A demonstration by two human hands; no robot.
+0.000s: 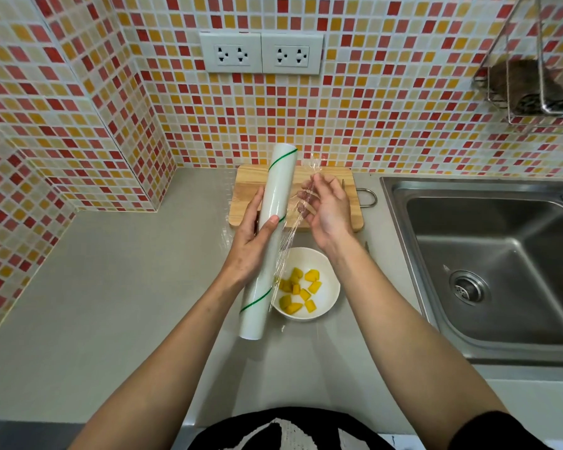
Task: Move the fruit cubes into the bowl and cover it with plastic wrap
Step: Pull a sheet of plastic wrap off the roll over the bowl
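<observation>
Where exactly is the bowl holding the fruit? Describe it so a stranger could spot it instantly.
Start at the stainless steel sink on the right, then move left onto the grey countertop. The round white bowl sits there, nearer the person than the wooden cutting board, partly behind the white plastic wrap roll. It alone holds yellow fruit cubes.

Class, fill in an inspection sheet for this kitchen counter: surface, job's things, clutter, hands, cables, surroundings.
Surface: grey counter, bare patches visible.
Job's things: white bowl holds yellow fruit cubes, uncovered; plastic wrap roll held above it, film pulled out.
Clutter: wooden cutting board behind the bowl.
Hands: left hand grips the roll; right hand holds the film.
Cables: nothing seen.
Surroundings: steel sink on the right, wall sockets, mosaic tiles, wire rack.
</observation>
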